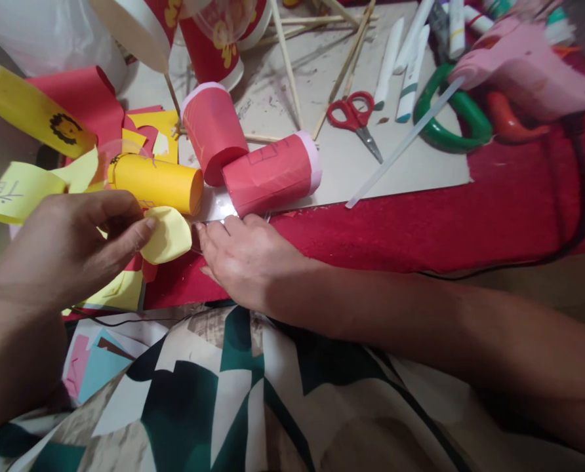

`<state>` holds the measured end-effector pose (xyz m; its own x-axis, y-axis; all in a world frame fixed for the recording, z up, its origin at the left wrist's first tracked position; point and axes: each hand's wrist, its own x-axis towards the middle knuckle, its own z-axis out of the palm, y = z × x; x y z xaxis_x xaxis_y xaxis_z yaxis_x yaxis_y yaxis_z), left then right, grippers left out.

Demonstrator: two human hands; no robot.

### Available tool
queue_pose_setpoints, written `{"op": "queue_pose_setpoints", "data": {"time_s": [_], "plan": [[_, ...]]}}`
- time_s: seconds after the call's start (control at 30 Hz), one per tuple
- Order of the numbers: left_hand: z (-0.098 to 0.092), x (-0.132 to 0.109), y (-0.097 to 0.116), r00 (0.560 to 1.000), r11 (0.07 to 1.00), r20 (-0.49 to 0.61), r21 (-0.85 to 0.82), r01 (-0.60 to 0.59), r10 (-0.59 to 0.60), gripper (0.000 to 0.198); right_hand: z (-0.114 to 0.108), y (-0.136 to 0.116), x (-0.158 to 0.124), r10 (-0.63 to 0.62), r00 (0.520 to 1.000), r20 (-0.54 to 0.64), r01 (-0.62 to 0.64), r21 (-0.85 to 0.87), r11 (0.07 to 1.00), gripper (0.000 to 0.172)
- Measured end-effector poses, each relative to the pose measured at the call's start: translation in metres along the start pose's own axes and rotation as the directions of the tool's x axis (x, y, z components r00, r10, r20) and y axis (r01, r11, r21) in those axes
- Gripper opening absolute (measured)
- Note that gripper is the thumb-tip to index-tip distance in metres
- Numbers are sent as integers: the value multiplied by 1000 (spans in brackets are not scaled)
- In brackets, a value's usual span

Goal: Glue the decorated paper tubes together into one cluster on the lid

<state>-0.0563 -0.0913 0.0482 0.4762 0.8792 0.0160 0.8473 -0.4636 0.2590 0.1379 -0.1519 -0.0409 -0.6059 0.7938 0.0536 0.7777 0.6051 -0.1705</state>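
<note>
Between thumb and fingers, my left hand (90, 239) pinches a small rounded piece of pale yellow paper (167, 235). My right hand (243, 252) rests at the table's near edge, fingers bent down beside a clear plastic piece (214, 204); whether it grips that plastic I cannot tell. Just beyond my hands lie a yellow paper tube (157, 183) and two red paper tubes, one leaning back (214, 134) and one on its side (273, 174). A yellow paper strip marked with writing (14, 193) curls left of my left hand.
Red-handled scissors (354, 118), white markers (410, 85), a green tape ring (452, 121) and wooden sticks (287, 65) lie on the white board. A pink glue gun (533, 65) with a glue stick (403, 144) and a cord is at right. Red cups (211, 56) stand behind.
</note>
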Motion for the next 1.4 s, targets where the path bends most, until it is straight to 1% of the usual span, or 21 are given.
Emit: {"op": "queue_pose_setpoints", "data": {"time_s": [0.07, 0.17, 0.23, 0.33, 0.4, 0.43, 0.5, 0.6, 0.67, 0.77, 0.8, 0.83, 0.87, 0.93, 1.0, 1.07, 1.13, 1.2, 1.27, 1.33, 1.4], "plan": [[1, 1, 3, 1000, 1000, 2, 0, -31, 31, 35, 0, -1, 0, 6, 1000, 21, -6, 8, 1000, 47], [1, -5, 9, 999, 996, -36, -86, -22, 19, 32, 1, -2, -1, 8, 1000, -20, -8, 8, 1000, 45], [2, -12, 9, 992, 990, -127, -142, 0, -19, 27, 1, -1, -2, -2, 999, -54, 2, 1, 1000, 46], [8, -21, -2, 953, 975, -290, -222, 22, -87, 26, -3, 0, -2, -3, 1000, -20, 4, 10, 1000, 47], [16, -25, -14, 915, 963, -372, -264, 55, -155, 38, -5, 0, -3, 12, 1000, 7, -13, 23, 1000, 46], [20, -26, -20, 901, 960, -389, -264, 92, -193, 47, -5, 0, -5, 15, 1000, 2, -15, 26, 1000, 45], [28, -28, -30, 897, 950, -346, -242, 198, -275, 63, -7, 0, -11, 4, 999, -41, -3, 19, 1000, 46], [37, -32, -38, 911, 911, -185, -267, 316, -370, 76, -15, 0, -26, -61, 985, -163, 62, 1, 998, 46], [41, -33, -39, 920, 894, -113, -309, 325, -374, 80, -28, 3, -34, -90, 962, -256, 90, -11, 996, 45], [43, -33, -40, 938, 875, -73, -390, 287, -340, 83, -58, 17, -32, -85, 922, -379, 85, -16, 996, 43], [44, -32, -40, 943, 854, -56, -444, 271, -328, 83, -69, 23, -26, -83, 927, -365, 86, -8, 996, 44], [44, -31, -41, 948, 821, -35, -511, 255, -316, 83, -79, 30, -17, -87, 937, -338, 92, -3, 996, 45], [45, -30, -41, 953, 776, -15, -584, 238, -304, 83, -88, 37, -5, -58, 950, -307, 63, 6, 998, 44], [46, -28, -40, 960, 669, 13, -715, 204, -278, 83, -98, 50, 24, -31, 965, -261, 42, 37, 998, 47], [47, -26, -38, 962, 567, 21, -805, 177, -270, 83, -100, 60, 55, -23, 979, -205, 45, 103, 994, 53], [47, -24, -37, 960, 472, 31, -866, 165, -278, 83, -96, 66, 82, -115, 987, -110, 133, 178, 975, 57], [46, -22, -35, 957, 372, 50, -914, 160, -287, 80, -90, 72, 104, -175, 984, -25, 177, 212, 961, 59], [44, -19, -33, 957, 282, 74, -947, 156, -280, 75, -85, 77, 118, -206, 978, 34, 193, 224, 955, 54], [44, -15, -31, 956, 202, 100, -966, 159, -275, 71, -84, 81, 126, -228, 971, 72, 205, 236, 950, 43], [45, -11, -29, 952, 130, 124, -978, 165, -278, 67, -85, 85, 130, -234, 968, 90, 203, 266, 942, 30], [47, -7, -28, 948, 65, 129, -986, 154, -290, 65, -87, 88, 133, -211, 973, 89, 173, 317, 933, 22]]}}
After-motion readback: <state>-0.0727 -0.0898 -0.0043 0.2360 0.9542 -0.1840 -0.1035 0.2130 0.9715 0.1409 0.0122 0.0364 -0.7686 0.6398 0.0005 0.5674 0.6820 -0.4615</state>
